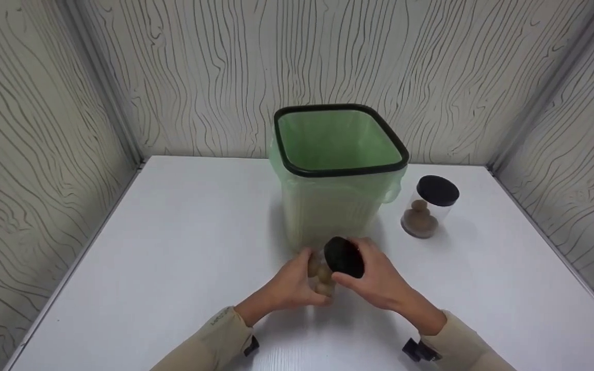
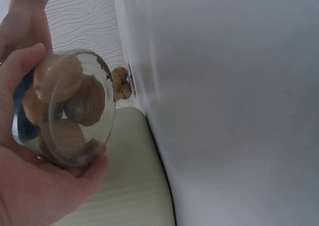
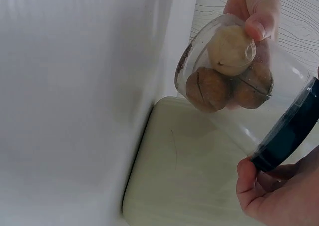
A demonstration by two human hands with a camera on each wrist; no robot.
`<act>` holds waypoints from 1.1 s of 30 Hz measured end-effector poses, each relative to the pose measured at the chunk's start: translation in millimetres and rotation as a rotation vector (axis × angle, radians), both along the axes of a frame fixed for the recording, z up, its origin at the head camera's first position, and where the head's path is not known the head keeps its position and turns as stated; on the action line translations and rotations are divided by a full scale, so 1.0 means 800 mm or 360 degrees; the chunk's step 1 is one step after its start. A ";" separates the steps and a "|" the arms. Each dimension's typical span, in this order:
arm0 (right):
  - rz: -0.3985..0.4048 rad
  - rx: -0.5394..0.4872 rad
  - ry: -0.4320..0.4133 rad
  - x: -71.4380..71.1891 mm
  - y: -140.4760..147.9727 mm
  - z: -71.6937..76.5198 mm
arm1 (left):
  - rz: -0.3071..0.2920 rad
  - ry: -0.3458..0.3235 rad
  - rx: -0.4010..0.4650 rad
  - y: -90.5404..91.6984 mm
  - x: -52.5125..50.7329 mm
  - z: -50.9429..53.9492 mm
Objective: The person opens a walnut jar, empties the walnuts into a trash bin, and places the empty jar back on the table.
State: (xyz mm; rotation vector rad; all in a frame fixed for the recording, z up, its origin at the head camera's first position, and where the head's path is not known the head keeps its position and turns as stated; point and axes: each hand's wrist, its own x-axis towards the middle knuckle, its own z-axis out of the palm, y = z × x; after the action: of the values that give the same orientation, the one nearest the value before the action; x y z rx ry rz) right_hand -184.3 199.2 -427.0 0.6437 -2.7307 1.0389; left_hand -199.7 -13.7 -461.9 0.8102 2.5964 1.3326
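Observation:
My left hand (image 1: pixel 292 282) grips the clear body of a jar (image 3: pixel 284 66), held tilted above the table in front of the bin. Several walnuts (image 3: pixel 232 52) lie inside near its base. The fingers and thumb of my right hand (image 1: pixel 379 278) hold the edge of the jar's black lid (image 1: pixel 344 256), which sits on the jar's mouth. In the left wrist view, the round base of the jar (image 2: pixel 82 111) faces the camera with walnuts behind it.
A pale green bin (image 1: pixel 323 211) with a black rim (image 1: pixel 351 172) and a bag lining stands just beyond my hands. To its right, a second jar with a black lid (image 1: pixel 437 190) holds walnuts on the white table (image 1: pixel 199 216). Patterned panels (image 1: pixel 214 77) enclose the back and sides.

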 end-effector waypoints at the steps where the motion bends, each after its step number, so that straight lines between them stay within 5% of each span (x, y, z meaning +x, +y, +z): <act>1: 0.0006 -0.0003 0.0009 0.000 0.000 0.000 | -0.0004 -0.0002 -0.0003 0.000 0.000 0.000; 8: 0.0079 -0.0025 0.0079 -0.001 0.005 0.000 | -0.0091 0.0049 0.0007 -0.002 0.000 -0.002; 16: 0.0266 0.0026 0.0224 -0.004 0.011 0.001 | -0.0293 -0.0053 0.0072 -0.008 -0.005 -0.004; 33: 0.0569 0.0127 0.0164 -0.016 0.030 -0.003 | -0.0383 -0.0086 0.0074 -0.016 -0.012 -0.005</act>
State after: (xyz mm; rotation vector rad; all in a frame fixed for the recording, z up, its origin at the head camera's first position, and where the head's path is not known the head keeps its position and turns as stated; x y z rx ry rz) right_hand -196.9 223.2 -429.3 1.1973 -2.6354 0.9327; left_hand -209.4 -26.2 -465.7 1.0403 2.3464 1.3290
